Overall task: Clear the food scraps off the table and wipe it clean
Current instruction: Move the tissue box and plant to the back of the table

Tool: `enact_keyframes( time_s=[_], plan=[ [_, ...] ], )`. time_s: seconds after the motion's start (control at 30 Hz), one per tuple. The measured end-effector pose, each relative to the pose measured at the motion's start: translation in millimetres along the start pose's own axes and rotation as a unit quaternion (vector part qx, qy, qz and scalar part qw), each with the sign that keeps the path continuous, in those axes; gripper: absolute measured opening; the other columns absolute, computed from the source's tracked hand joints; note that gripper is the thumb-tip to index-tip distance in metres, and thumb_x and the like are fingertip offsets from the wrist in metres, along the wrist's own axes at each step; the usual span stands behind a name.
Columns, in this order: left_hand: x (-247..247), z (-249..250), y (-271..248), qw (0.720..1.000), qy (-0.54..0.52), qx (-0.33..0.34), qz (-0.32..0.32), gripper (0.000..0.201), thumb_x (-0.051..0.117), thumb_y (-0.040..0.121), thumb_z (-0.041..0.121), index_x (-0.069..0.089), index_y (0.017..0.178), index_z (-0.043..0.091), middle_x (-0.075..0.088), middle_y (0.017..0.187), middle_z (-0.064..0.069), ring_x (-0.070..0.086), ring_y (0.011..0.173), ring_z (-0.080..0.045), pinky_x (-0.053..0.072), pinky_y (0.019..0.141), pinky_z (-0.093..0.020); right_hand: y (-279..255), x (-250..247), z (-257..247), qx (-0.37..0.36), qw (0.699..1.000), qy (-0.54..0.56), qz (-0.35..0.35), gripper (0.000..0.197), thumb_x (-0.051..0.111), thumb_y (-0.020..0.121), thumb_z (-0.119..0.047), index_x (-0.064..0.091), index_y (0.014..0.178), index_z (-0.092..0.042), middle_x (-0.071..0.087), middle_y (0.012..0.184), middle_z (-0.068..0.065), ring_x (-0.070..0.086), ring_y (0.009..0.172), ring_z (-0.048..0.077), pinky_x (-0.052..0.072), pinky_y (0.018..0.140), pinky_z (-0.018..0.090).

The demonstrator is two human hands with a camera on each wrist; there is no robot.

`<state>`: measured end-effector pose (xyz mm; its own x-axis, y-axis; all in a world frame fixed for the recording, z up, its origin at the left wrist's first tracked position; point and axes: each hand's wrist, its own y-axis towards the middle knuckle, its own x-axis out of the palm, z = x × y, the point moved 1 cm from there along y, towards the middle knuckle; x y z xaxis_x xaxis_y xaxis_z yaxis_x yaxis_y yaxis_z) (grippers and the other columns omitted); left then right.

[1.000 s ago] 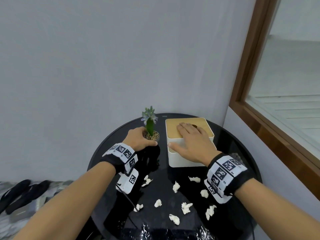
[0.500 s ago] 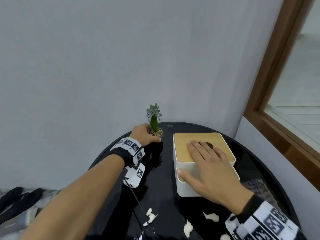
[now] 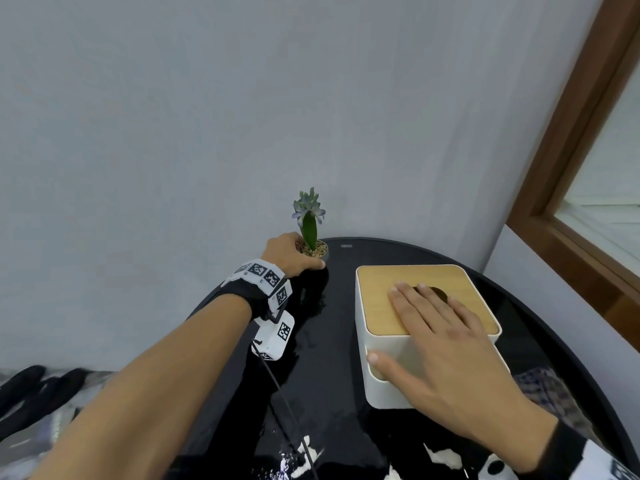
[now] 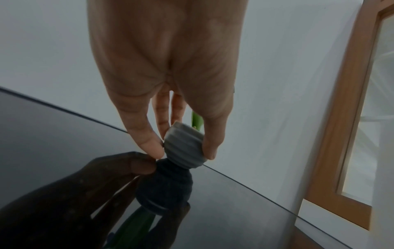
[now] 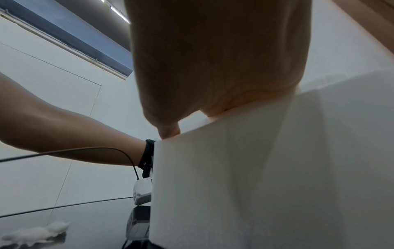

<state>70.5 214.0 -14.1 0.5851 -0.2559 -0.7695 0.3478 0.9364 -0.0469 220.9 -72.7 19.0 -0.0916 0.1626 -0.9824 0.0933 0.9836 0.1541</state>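
Note:
My left hand (image 3: 294, 254) pinches a small grey ribbed pot (image 4: 184, 146) between thumb and fingers. The pot holds a green plant with pale blue flowers (image 3: 309, 216) and stands near the far edge of the round black table (image 3: 332, 341). My right hand (image 3: 426, 334) lies flat on the wooden lid of a white box (image 3: 381, 306), fingers straight, thumb against the box's near left side. White food scraps (image 3: 445, 457) lie on the table at the bottom edge of the head view. One scrap (image 5: 36, 234) shows left of the box (image 5: 255, 185).
A checked cloth (image 3: 540, 386) lies on the table right of the box. The grey wall (image 3: 311, 116) stands close behind the table, and a wooden window frame (image 3: 568, 188) is at the right. Dark sandals (image 3: 24, 386) lie on the floor at the left.
My left hand has carried the pot away from the box toward the table's far edge. The view has moved forward, so most scraps have dropped below the frame. My right hand stays on the box.

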Motion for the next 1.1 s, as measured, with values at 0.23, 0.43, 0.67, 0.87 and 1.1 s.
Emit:
enact_keyframes(
  time_s=[0.23, 0.43, 0.67, 0.87, 1.1],
  plan=[
    [-2.4, -0.2, -4.5, 1.0, -0.021, -0.003, -0.014, 0.068, 0.084, 0.061, 0.051, 0.061, 0.118, 0.02, 0.066, 0.109, -0.001, 0.069, 0.09, -0.019, 0.06, 0.081, -0.038, -0.7, 0.9, -0.2, -0.001, 1.0, 0.002, 0.003, 0.091, 0.009, 0.082, -0.08, 0.027, 0.151, -0.024, 0.022, 0.158, -0.008, 0.018, 0.147, 0.013, 0.007, 0.115, 0.037],
    [-4.7, -2.5, -15.1, 0.999, -0.042, -0.031, -0.01, 0.092, 0.079, 0.045, 0.067, 0.057, 0.122, 0.023, 0.063, 0.113, 0.001, 0.066, 0.099, -0.021, 0.058, 0.087, -0.04, -0.5, -1.0, 0.3, -0.006, 1.0, 0.012, 0.013, 0.088, 0.013, 0.082, -0.079, 0.018, 0.153, -0.027, 0.014, 0.16, -0.011, 0.009, 0.148, 0.011, 0.002, 0.118, 0.035],
    [-7.3, -13.8, -42.2, 0.996, -0.071, -0.045, -0.006, 0.108, 0.081, 0.043, 0.07, 0.051, 0.133, 0.019, 0.061, 0.126, -0.001, 0.062, 0.111, -0.022, 0.054, 0.094, -0.042, -2.0, -2.8, -1.5, -0.001, 1.0, 0.012, 0.006, 0.087, 0.014, 0.081, -0.077, 0.012, 0.153, -0.028, 0.009, 0.162, -0.011, 0.005, 0.149, 0.01, 0.002, 0.12, 0.036],
    [-12.8, -20.3, -85.0, 0.998, -0.059, -0.026, 0.0, 0.088, 0.079, 0.064, 0.062, 0.051, 0.135, 0.018, 0.058, 0.131, 0.0, 0.06, 0.115, -0.02, 0.052, 0.098, -0.042, -1.9, -2.1, -1.7, 0.0, 1.0, 0.01, 0.01, 0.085, 0.018, 0.082, -0.075, 0.013, 0.153, -0.028, 0.01, 0.162, -0.011, 0.006, 0.149, 0.013, 0.002, 0.12, 0.038],
    [-18.0, -9.0, -140.5, 0.999, -0.034, 0.029, 0.001, 0.079, 0.073, 0.075, 0.06, 0.05, 0.139, 0.02, 0.058, 0.132, 0.006, 0.055, 0.119, -0.013, 0.036, 0.095, -0.024, -2.5, -1.0, -0.1, -0.004, 1.0, -0.015, 0.015, 0.087, 0.014, 0.079, -0.073, 0.014, 0.152, -0.026, 0.013, 0.162, -0.009, 0.01, 0.148, 0.013, 0.005, 0.119, 0.038]
  ],
)
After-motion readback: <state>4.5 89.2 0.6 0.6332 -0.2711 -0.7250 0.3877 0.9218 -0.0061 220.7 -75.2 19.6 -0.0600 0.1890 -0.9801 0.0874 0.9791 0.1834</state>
